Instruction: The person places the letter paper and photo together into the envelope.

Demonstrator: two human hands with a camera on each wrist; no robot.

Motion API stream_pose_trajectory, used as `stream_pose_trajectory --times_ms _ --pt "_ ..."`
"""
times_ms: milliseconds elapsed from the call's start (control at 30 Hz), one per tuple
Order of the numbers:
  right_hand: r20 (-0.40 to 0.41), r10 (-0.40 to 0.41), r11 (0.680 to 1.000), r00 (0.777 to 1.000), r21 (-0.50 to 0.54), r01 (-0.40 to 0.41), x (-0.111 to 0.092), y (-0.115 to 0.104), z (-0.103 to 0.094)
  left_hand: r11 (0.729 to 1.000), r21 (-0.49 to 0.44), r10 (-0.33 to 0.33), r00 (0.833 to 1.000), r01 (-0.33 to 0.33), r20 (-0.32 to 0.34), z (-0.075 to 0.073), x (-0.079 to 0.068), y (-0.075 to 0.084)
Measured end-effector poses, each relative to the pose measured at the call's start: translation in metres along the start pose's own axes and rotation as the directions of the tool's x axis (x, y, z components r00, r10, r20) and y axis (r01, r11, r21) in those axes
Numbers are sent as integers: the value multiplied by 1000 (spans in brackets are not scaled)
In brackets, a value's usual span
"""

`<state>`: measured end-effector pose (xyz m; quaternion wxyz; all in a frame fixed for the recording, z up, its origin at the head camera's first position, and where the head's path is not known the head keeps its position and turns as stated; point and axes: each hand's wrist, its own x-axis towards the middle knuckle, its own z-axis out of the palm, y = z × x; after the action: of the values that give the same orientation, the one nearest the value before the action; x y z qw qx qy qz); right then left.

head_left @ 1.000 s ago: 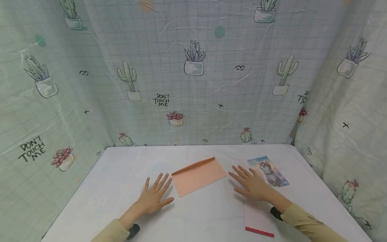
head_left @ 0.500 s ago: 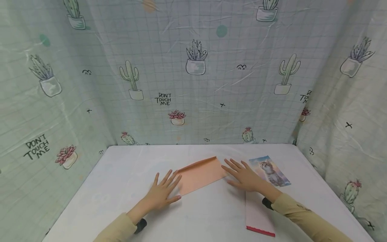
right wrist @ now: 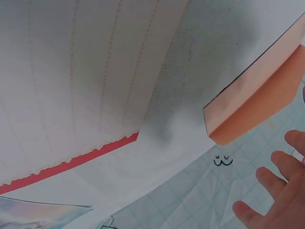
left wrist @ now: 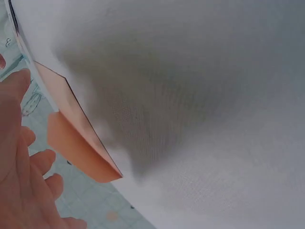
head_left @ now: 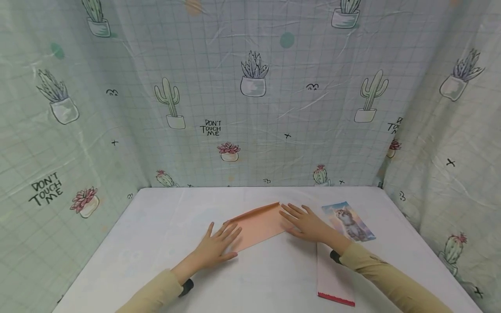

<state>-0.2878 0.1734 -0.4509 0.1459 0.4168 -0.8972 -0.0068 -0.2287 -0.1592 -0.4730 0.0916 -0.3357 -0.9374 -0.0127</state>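
Note:
A peach envelope [head_left: 258,229] lies slanted on the white table, its darker flap [right wrist: 262,102] raised along the far side. Over the envelope's left end hovers my left hand [head_left: 216,248], fingers spread. My right hand [head_left: 306,224] is at its right end, fingers straight and a little apart. In both wrist views the left hand [left wrist: 24,167] and right hand [right wrist: 281,186] show with a gap to the envelope, holding nothing. Whether any fingertip touches the paper cannot be told from the head view. The hands cover both short ends there.
A kitten picture card [head_left: 350,222] lies at the right, behind the right forearm. Nearer the front, a pale lined sheet [head_left: 334,278] with a red strip at each end is partly covered by that forearm. Patterned cloth [head_left: 258,117] rises behind the table [head_left: 172,208] and on both sides.
Both hands have come inward over the envelope, the left moving right and the right moving left. Envelope, card and sheet stay in place; the camera view shifted slightly.

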Motion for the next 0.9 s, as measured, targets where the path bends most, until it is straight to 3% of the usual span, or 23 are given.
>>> stream_pose_trajectory --times_ms 533,900 --pt "93 -59 997 994 -49 63 24 -8 17 981 189 47 999 -45 -7 18 13 -7" --pt "115 -51 995 992 -75 60 33 -7 23 985 171 2 998 -13 64 16 13 -6"
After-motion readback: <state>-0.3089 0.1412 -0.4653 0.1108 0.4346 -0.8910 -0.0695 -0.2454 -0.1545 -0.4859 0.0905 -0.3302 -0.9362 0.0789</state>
